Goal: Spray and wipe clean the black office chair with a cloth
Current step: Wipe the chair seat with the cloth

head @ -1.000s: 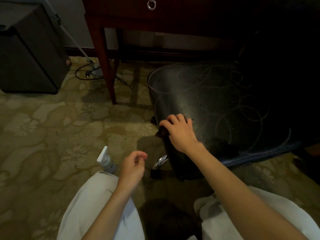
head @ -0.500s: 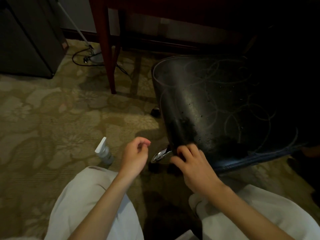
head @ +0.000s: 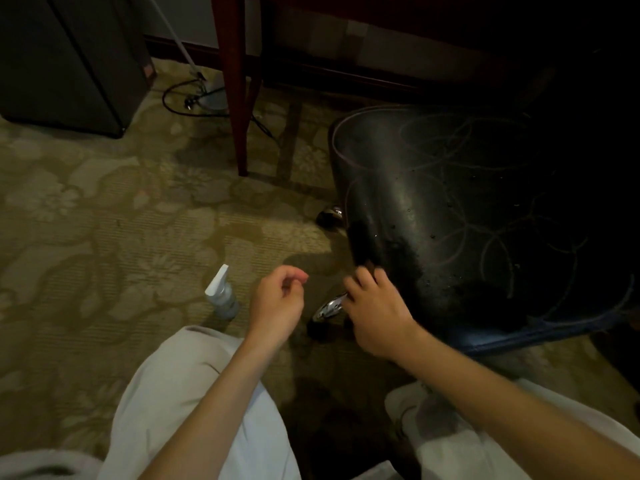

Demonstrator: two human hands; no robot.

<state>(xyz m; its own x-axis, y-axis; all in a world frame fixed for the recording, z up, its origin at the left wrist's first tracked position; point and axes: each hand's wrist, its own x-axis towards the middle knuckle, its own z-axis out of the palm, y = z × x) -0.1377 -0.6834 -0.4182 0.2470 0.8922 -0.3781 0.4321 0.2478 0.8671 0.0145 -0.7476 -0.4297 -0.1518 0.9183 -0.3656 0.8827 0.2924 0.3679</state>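
Chair point(head: 467, 209): black seat fills the right half of the head view, droplets and faint swirl marks on its surface. It stands on the patterned carpet point(head: 104, 209), just beside the wooden desk leg point(head: 239, 98).

Right hand point(head: 377, 317) is at the near-left edge of the seat, fingers curled on a dark cloth point(head: 360, 247) pressed against that edge. The cloth is blurred and blends into the seat, so its outline is hard to make out. Below the hand, a chrome chair leg point(head: 329, 306) with a dark wheel; a second wheel point(head: 330, 216) shows farther back under the seat.

Left hand point(head: 277, 306) hangs in the air left of the right hand, apart from the chair, fingers loosely curled, thumb close to fingertips, holding nothing.

Spray bottle point(head: 221, 296) stands upright on the carpet just left of the left hand, untouched.

White trouser knees point(head: 194, 393) at the bottom. A dark cabinet point(head: 69, 57) top left, a cable point(head: 180, 105) on the floor next to it.
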